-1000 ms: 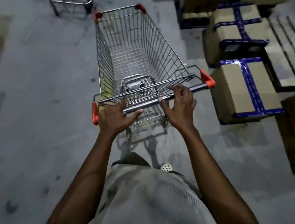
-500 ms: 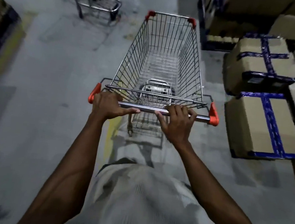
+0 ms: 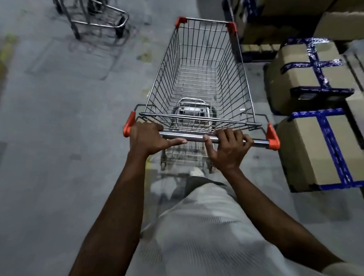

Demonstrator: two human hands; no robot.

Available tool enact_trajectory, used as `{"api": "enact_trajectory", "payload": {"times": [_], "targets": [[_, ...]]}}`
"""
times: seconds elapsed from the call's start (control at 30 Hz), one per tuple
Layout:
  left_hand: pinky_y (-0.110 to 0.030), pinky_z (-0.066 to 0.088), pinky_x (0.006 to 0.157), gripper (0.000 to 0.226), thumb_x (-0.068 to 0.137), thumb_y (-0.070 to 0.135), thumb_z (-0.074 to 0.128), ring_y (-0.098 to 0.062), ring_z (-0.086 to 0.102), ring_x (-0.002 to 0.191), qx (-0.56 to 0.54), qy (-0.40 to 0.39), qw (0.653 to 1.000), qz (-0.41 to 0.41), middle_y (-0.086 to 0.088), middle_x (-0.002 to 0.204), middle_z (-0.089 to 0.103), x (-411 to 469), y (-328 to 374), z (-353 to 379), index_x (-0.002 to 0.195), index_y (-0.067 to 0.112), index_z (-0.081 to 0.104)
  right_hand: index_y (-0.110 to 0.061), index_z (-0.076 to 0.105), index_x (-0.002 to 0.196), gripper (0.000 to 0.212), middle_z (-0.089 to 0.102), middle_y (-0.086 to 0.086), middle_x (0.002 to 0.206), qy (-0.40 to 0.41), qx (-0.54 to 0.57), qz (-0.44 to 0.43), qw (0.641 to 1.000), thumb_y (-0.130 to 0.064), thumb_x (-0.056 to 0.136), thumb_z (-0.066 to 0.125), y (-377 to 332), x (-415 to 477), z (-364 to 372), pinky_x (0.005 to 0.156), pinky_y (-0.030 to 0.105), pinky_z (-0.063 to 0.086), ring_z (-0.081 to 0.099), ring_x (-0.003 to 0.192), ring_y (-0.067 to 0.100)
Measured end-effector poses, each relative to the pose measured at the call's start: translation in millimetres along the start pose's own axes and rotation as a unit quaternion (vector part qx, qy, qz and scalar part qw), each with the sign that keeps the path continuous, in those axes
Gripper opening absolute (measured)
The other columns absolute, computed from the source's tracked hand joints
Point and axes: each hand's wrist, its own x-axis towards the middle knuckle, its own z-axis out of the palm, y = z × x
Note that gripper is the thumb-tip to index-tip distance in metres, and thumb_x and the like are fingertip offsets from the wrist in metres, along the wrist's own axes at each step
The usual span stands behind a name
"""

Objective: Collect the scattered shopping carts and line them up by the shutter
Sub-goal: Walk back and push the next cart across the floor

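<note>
Far left, top: second cart (image 3: 93, 11), blurred, its upper part cut off by the frame edge. It stands on the grey floor (image 3: 47, 127), well apart from mine.

My left grip (image 3: 146, 137) curls over the handle bar (image 3: 195, 137), just beside the left orange end cap (image 3: 128, 124). The thumb is stretched along under the bar.

Wire cart (image 3: 203, 74) straight ahead of me, on the floor. A small pale tag (image 3: 242, 109) on its right wall, too small to read.

My right grip (image 3: 228, 150) is clamped on the same bar, thumb angled up against it.

Right: cardboard boxes (image 3: 319, 148) crossed with blue tape, near the cart. Any printing on them is too blurred to read.
</note>
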Motion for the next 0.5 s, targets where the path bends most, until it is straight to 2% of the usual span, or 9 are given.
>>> {"api": "enact_trajectory", "payload": {"times": [0.07, 0.17, 0.27, 0.5], "targets": [[-0.030, 0.048, 0.086, 0.095, 0.056, 0.110, 0.032, -0.016, 0.069, 0.073, 0.001, 0.012, 1.000, -0.008, 0.009, 0.059, 0.062, 15.8, -2.3, 0.1, 0.069, 0.025, 0.072, -0.023, 0.069, 0.086, 0.039, 0.066, -0.002, 0.086, 0.007, 0.001, 0.004, 1.000, -0.060, 0.094, 0.060, -1.0, 15.0, 9.7, 0.086, 0.046, 0.037, 0.059, 0.087, 0.027], [-0.025, 0.042, 0.068, 0.096, 0.056, 0.111, 0.029, -0.011, 0.061, 0.060, 0.011, 0.038, 0.999, -0.017, 0.011, 0.052, 0.056, 42.5, -5.6, 0.3, 0.062, 0.024, 0.069, -0.022, 0.067, 0.083, 0.038, 0.066, -0.002, 0.084, 0.023, 0.005, 0.002, 1.000, -0.059, 0.093, 0.062, -0.1, 40.3, 28.6, 0.084, 0.046, 0.037, 0.059, 0.085, 0.027], [-0.027, 0.042, 0.069, 0.094, 0.058, 0.109, 0.032, -0.015, 0.063, 0.059, 0.022, 0.072, 0.997, -0.018, 0.006, 0.055, 0.063, 76.1, -9.2, -1.2, 0.063, 0.024, 0.071, -0.022, 0.066, 0.083, 0.038, 0.064, -0.001, 0.083, 0.021, 0.015, -0.022, 0.999, -0.060, 0.092, 0.065, 5.2, 70.8, 52.4, 0.083, 0.046, 0.038, 0.057, 0.084, 0.027], [-0.029, 0.048, 0.075, 0.098, 0.056, 0.111, 0.026, -0.016, 0.066, 0.063, 0.013, 0.081, 0.995, -0.059, 0.006, 0.056, 0.063, 177.2, -13.8, -8.5, 0.066, 0.026, 0.073, -0.024, 0.071, 0.087, 0.047, 0.066, -0.003, 0.085, 0.018, 0.043, -0.076, 0.996, -0.070, 0.088, 0.064, 25.7, 162.5, 123.4, 0.084, 0.046, 0.038, 0.059, 0.085, 0.026]]}}
